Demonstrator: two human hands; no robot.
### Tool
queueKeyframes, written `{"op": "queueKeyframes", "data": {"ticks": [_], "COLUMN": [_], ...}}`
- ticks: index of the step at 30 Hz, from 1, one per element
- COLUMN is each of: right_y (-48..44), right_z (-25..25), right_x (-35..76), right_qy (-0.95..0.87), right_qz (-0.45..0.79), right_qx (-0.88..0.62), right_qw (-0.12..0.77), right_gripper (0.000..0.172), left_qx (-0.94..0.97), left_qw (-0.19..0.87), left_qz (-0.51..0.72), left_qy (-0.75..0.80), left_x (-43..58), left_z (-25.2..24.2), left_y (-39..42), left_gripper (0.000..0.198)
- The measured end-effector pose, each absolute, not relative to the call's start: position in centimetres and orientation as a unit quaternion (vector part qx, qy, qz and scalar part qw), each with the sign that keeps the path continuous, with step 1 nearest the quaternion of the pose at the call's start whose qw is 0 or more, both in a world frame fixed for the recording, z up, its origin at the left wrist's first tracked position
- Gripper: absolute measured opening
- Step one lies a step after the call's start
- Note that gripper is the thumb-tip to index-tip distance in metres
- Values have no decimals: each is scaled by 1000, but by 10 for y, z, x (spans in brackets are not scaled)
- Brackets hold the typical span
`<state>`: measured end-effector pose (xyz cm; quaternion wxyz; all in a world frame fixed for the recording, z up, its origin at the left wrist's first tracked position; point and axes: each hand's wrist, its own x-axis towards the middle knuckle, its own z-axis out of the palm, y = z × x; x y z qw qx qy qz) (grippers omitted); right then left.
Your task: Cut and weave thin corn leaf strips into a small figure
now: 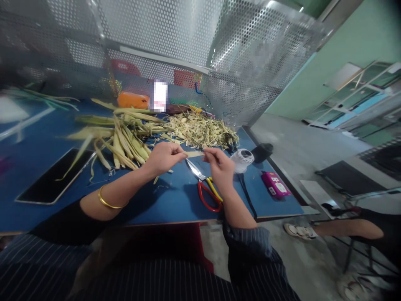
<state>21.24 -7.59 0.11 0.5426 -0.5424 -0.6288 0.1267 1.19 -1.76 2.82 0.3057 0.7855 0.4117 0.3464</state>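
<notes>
A pale strip of husk (194, 154) is stretched between my two hands above the blue table. My left hand (166, 158) pinches its left end, and a gold bangle circles that forearm. The other end is pinched by my right hand (219, 164). Scissors (205, 184) with one red and one yellow handle lie just below the strip, their blades pointing away from me. Behind my left hand is a bundle of long corn husks (125, 142). A heap of short, curled husk scraps (200, 129) lies beyond both hands.
A white spool of thread (242, 159) stands right of my right hand, near a magenta packet (275, 184). At left lies a dark tablet-like panel (58, 175). A perforated metal screen (156, 29) rises behind the table (175, 205). Another person's leg (347, 228) shows at lower right.
</notes>
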Motion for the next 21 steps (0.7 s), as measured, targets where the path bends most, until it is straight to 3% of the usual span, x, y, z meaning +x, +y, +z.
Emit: {"op": "queueKeyframes", "data": {"ticks": [2,5,6,12,15,17,21], "right_y": [-94,-124,-132,-140,-130,-124,-118], "right_z": [-2,-10,-13,-17,-16,-18,-25], "right_x": [225,236,237,226,227,232,247], "right_qy": [-656,-723,-732,-726,-711,-704,-665], "right_qz": [78,50,32,-29,2,50,195], "right_qx": [-602,-665,-668,-688,-704,-708,-686], "right_qw": [448,180,127,9,-14,17,223], "right_gripper": [19,20,22,36,45,54,57], "left_qx": [771,744,737,695,656,628,574], "left_qw": [309,343,356,422,459,489,535], "left_qz": [352,368,371,385,394,400,420], "left_qy": [431,440,438,437,451,454,457], "left_x": [10,8,8,13,12,11,9], "left_z": [28,26,24,17,18,18,18], "left_y": [-15,-10,-9,-8,-6,-3,2], "left_gripper": [24,24,24,22,22,20,12]}}
